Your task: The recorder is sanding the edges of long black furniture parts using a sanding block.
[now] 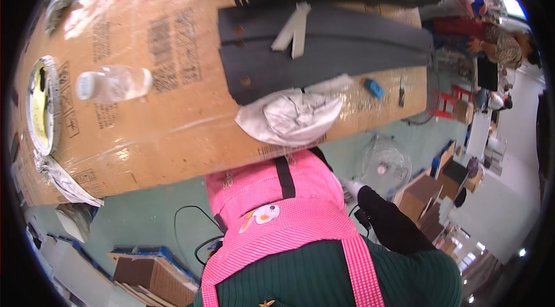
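Note:
My right hand (350, 189), in a whitish glove below a black sleeve, hangs low beside my pink apron (312, 191). Its fingers are too small and partly hidden to make out. My left hand is out of view. In front of me, a crumpled whitish cloth (289, 117) lies at the edge of the cardboard-covered table (173, 145). Its far side overlaps a long dark grey panel (347, 38). Two pale strips (295, 29) rest on that panel in a V shape. To the right of the cloth sit a blue block (374, 88) and a small, thin dark tool (402, 92).
A clear bottle (118, 84) lies on the table's left part, near a round tub with yellow inside (40, 104) and another rag (66, 180). A floor fan (384, 162) stands right of me. Stacked boards (419, 191) line the right. Another person (500, 44) is at far right.

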### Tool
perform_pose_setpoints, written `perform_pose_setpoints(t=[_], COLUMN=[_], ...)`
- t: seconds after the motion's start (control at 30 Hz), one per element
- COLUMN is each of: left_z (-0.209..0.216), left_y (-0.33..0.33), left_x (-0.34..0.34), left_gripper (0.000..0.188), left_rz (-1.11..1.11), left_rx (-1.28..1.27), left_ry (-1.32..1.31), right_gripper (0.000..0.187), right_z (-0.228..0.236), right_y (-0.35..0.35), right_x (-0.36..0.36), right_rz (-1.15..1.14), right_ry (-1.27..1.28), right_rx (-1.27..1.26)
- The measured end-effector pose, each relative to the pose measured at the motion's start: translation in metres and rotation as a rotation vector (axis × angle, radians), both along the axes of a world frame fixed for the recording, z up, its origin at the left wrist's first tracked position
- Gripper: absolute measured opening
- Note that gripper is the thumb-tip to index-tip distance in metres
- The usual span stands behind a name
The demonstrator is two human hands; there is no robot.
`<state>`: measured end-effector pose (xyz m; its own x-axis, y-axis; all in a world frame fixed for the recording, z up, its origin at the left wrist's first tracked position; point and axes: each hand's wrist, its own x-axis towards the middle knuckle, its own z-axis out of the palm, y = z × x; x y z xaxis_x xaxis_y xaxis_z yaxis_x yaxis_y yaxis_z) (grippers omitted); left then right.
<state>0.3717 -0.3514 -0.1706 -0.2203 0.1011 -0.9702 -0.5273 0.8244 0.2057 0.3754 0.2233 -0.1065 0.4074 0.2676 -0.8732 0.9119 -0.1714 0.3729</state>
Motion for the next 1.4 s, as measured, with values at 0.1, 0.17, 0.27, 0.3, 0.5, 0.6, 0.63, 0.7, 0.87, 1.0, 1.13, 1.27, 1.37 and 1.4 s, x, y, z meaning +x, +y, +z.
perform_pose_setpoints(t=[0.1, 0.17, 0.27, 0.3, 0.5, 0.6, 0.63, 0.7, 0.87, 1.0, 1.13, 1.27, 1.37, 1.4], left_z=[0.037, 0.047, 0.062, 0.067, 0.082, 0.084, 0.085, 0.088, 0.089, 0.093, 0.094, 0.084, 0.070, 0.062], left_y=[0.052, 0.062, 0.056, 0.052, 0.055, 0.069, 0.070, 0.080, 0.078, 0.054, 0.024, -0.032, -0.109, -0.138], left_x=[0.039, 0.041, 0.049, 0.050, 0.062, 0.058, 0.058, 0.066, 0.060, 0.054, 0.042, 0.029, -0.009, -0.025], left_gripper=[0.053, 0.053, 0.053, 0.053, 0.053, 0.053, 0.054, 0.054, 0.054, 0.054, 0.054, 0.055, 0.055, 0.055], left_rz=[0.166, 0.209, 0.242, 0.242, 0.177, 0.138, 0.140, 0.165, 0.178, 0.183, 0.177, 0.156, -0.033, -0.170], left_rx=[0.077, 0.081, 0.052, 0.047, 0.083, 0.139, 0.155, 0.172, 0.249, 0.289, 0.335, 0.425, 0.415, 0.363], left_ry=[-0.109, -0.127, -0.131, -0.140, -0.140, -0.136, -0.135, -0.143, -0.166, -0.195, -0.227, -0.260, -0.281, -0.244], right_gripper=[0.049, 0.048, 0.045, 0.044, 0.040, 0.038, 0.037, 0.036, 0.033, 0.032, 0.031, 0.030, 0.030, 0.031], right_z=[-0.008, -0.003, 0.003, 0.008, 0.005, 0.002, 0.000, -0.007, -0.010, -0.008, 0.012, 0.045, 0.063, 0.069], right_y=[-0.027, -0.028, -0.018, -0.016, 0.050, 0.071, 0.072, 0.067, 0.035, -0.019, -0.075, -0.127, -0.151, -0.159], right_x=[0.061, 0.071, 0.078, 0.083, 0.084, 0.075, 0.069, 0.059, 0.031, -0.001, -0.020, -0.054, -0.090, -0.104], right_rz=[0.525, 0.509, 0.502, 0.500, 0.505, 0.470, 0.468, 0.476, 0.483, 0.492, 0.510, 0.587, 0.649, 0.679], right_ry=[0.191, 0.219, 0.278, 0.295, 0.389, 0.416, 0.421, 0.432, 0.474, 0.491, 0.452, 0.444, 0.435, 0.432], right_rx=[-0.483, -0.449, -0.412, -0.403, -0.235, -0.159, -0.146, -0.142, -0.116, -0.124, -0.169, -0.232, -0.327, -0.361])
